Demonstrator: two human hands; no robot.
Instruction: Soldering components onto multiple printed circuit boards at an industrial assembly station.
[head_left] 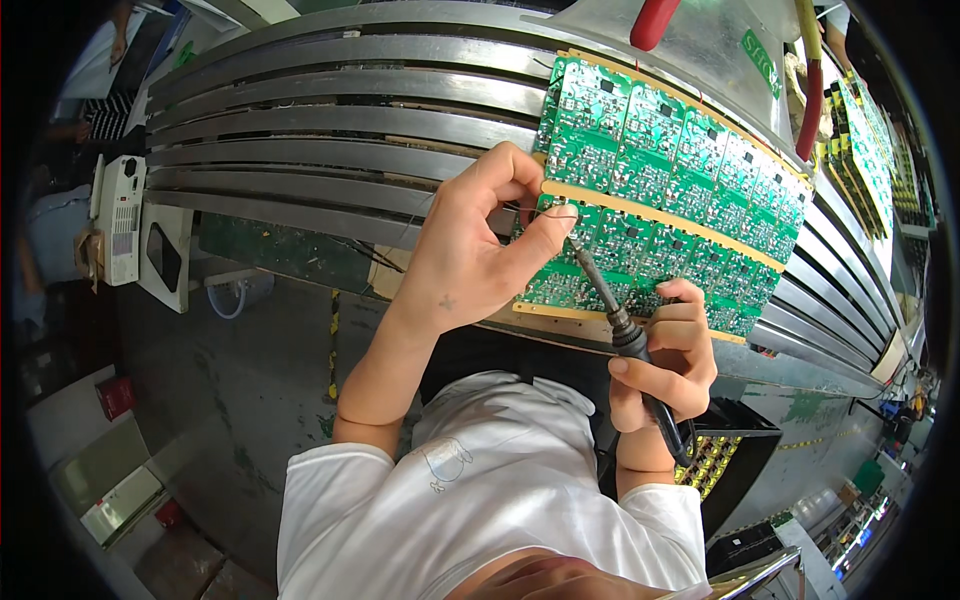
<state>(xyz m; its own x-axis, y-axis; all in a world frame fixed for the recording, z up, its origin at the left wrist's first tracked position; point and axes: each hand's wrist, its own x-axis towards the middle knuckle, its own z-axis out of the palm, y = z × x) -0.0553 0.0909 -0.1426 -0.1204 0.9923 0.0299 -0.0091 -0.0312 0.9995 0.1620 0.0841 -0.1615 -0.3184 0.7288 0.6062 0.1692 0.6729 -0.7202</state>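
Note:
A panel of green circuit boards [640, 135] lies before me, split by tan strips and covered with small parts and solder joints. My left hand [490, 235] is over its left side, thumb and forefinger pinched together at the board. What shows between them looks like a thin wire, mostly hidden by the fingers. My right hand [668, 360] grips a soldering iron [628, 335] by its black handle. Its metal tip points up and left, close to my left thumb at the board's surface.
Metal slats [340, 95] run along the bench under the panel. Red-handled tools [653, 22] hang at the far side. More green boards [862, 150] are stacked at right. A black bin [745, 450] with yellow parts stands by my right elbow. A white box-shaped device [123, 215] sits at left.

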